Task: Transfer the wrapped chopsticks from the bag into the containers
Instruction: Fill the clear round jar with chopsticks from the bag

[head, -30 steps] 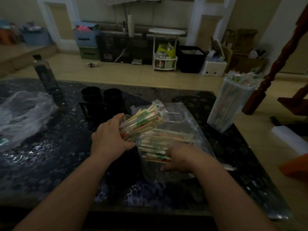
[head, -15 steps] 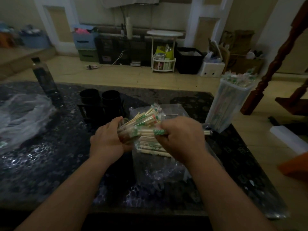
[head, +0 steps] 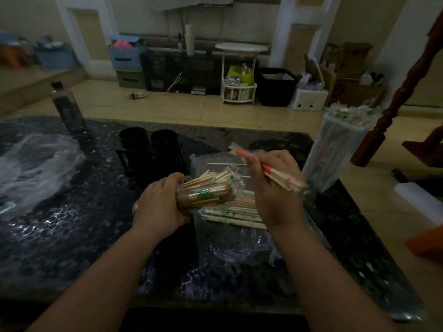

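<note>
While the left hand (head: pixel 159 207) grips a clear jar (head: pixel 189 197) tilted and stuffed with wrapped chopsticks (head: pixel 211 188), the right hand (head: pixel 273 185) clutches a small red-printed bundle (head: pixel 275 174) above the plastic bag (head: pixel 230 236) lying on the dark bench (head: pixel 72 236). More pairs lie in the bag. A full clear container (head: pixel 335 149) stands at right.

Wrapped chopsticks (head: pixel 230 209) flat in clear bag (head: pixel 239 248)
</note>
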`<action>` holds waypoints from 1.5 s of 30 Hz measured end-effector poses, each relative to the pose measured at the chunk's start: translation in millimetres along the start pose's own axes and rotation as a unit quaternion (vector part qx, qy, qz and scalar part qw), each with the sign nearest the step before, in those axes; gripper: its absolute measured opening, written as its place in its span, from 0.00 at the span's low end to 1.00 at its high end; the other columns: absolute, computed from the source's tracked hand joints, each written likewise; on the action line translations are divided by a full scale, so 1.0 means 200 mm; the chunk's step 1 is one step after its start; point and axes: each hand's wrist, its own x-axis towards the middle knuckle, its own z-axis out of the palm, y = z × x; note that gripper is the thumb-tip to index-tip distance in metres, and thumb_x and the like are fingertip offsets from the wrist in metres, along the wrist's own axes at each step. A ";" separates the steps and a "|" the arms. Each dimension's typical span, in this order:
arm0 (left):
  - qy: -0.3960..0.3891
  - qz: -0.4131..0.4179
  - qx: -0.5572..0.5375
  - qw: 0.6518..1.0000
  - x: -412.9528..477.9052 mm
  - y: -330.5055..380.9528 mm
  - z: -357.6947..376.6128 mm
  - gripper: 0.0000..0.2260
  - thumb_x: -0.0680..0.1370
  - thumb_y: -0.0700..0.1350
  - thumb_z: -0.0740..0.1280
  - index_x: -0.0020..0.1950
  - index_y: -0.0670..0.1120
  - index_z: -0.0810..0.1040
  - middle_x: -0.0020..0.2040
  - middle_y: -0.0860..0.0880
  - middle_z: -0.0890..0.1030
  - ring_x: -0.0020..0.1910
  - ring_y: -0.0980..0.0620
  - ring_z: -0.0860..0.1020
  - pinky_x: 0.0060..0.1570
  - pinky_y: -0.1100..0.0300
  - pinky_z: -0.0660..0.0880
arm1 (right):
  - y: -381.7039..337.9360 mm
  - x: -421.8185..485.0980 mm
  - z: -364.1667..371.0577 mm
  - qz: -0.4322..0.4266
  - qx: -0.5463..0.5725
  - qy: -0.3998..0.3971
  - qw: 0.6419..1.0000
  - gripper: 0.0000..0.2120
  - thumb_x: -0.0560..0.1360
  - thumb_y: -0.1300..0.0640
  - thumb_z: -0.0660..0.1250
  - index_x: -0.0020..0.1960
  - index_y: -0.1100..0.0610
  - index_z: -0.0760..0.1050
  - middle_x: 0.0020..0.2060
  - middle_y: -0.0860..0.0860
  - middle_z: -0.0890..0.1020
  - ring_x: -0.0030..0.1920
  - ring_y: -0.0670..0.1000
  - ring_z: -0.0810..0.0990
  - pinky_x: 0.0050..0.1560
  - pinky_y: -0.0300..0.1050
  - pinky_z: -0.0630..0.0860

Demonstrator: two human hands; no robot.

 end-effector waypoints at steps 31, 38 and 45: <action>0.019 0.071 -0.009 0.997 -0.02 0.04 0.02 0.40 0.59 0.49 0.79 0.70 0.53 0.70 0.63 0.52 0.76 0.59 0.47 0.72 0.58 0.54 0.68 | 0.06 -0.14 0.13 0.341 0.038 -0.052 0.938 0.13 0.74 0.47 0.70 0.57 0.45 0.73 0.54 0.45 0.76 0.52 0.44 0.76 0.48 0.41 0.72; 0.036 0.075 0.002 0.997 -0.01 0.03 0.03 0.40 0.58 0.56 0.76 0.69 0.53 0.71 0.62 0.50 0.77 0.58 0.45 0.74 0.58 0.49 0.71 | 0.04 -0.17 0.17 0.248 -0.017 -0.265 0.932 0.21 0.83 0.47 0.53 0.74 0.50 0.68 0.78 0.45 0.57 0.76 0.45 0.55 0.75 0.50 0.57; 0.024 0.037 -0.004 0.999 0.00 0.01 0.01 0.41 0.60 0.52 0.79 0.71 0.54 0.67 0.64 0.50 0.75 0.61 0.45 0.71 0.61 0.50 0.70 | 0.06 -0.11 0.11 0.297 0.152 -0.183 0.925 0.15 0.83 0.48 0.57 0.67 0.46 0.74 0.67 0.40 0.72 0.68 0.40 0.68 0.66 0.39 0.66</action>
